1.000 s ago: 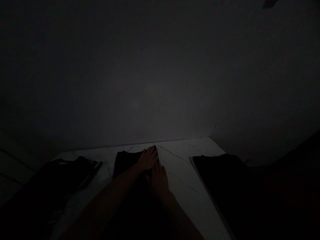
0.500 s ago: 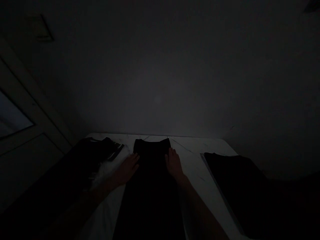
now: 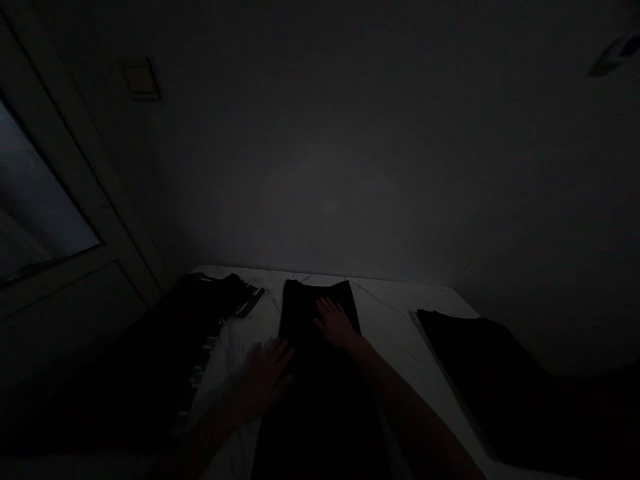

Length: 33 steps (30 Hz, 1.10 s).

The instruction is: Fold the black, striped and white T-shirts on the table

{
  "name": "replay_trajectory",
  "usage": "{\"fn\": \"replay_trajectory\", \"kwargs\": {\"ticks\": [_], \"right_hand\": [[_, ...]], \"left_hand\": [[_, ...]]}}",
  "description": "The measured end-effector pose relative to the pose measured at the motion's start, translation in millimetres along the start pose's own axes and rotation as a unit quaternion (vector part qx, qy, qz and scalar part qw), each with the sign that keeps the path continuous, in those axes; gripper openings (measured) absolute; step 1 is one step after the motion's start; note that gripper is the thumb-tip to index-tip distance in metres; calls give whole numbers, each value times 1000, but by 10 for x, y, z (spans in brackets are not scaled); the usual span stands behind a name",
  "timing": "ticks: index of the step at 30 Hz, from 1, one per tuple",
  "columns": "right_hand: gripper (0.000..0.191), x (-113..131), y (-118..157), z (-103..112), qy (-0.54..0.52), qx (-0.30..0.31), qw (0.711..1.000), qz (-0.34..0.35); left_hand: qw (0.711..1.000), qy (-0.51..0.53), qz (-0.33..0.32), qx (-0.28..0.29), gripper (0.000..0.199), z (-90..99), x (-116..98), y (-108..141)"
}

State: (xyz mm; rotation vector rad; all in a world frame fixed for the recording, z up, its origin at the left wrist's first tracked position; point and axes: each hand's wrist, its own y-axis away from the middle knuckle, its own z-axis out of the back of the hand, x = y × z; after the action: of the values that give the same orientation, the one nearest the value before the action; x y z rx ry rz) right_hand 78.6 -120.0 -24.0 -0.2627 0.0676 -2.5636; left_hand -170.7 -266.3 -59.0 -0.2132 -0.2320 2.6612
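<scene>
A long black folded garment (image 3: pixel 320 400) lies flat in the middle of a white marbled table (image 3: pixel 395 333), its neck end toward the wall. My right hand (image 3: pixel 336 323) rests on its upper part with the fingers spread. Lower down, at the garment's left edge, is my left hand (image 3: pixel 267 373), also with its fingers apart. Neither hand holds anything. The picture is very dark, and folds in the black cloth cannot be made out.
A pile of dark garments (image 3: pixel 150 353) covers the table's left side. Another dark garment stack (image 3: pixel 480 373) lies at the right, with a pale edge. Behind stands a plain wall (image 3: pixel 325 167) with a switch plate (image 3: pixel 141 79). A door (image 3: pixel 85 280) is at the left.
My right hand has moved left from the garment's right edge onto its upper middle. My left hand has slid down toward me along the left edge. The view has shifted slightly.
</scene>
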Motion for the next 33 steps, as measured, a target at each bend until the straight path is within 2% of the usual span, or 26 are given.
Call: {"fn": "replay_trajectory", "kwargs": {"ticks": [4,7,9,11,15,19,26,28,30,33], "right_hand": [[56,18,79,7,10,-41,998,-38],[34,34,139,16,16,-44,996,-70],[27,44,168,29,24,-38,996,-75],[28,51,193,43,30,-42,996,-75],[33,29,254,48,27,-61,996,-67],[31,-37,314,-8,8,-53,998,-34],[54,-53,447,-41,-24,-4,1000,14],[56,-69,564,2,-29,-20,999,10],[57,-108,749,44,-33,-39,999,-8],[56,-166,1169,79,-41,-44,997,-41]], "left_hand": [[998,62,18,-20,48,101,152,-880],[996,80,11,-23,49,124,222,-1519],[997,81,-5,-15,52,90,246,-1778],[996,80,-25,-1,50,34,273,-1896],[996,73,-43,30,41,-46,345,-1908],[996,64,-47,37,42,-66,340,-1884],[994,34,-58,91,51,-60,229,-1775],[995,27,-64,69,52,-4,213,-1641],[995,20,-79,49,53,58,194,-1400],[994,9,-96,43,54,104,138,-808]]}}
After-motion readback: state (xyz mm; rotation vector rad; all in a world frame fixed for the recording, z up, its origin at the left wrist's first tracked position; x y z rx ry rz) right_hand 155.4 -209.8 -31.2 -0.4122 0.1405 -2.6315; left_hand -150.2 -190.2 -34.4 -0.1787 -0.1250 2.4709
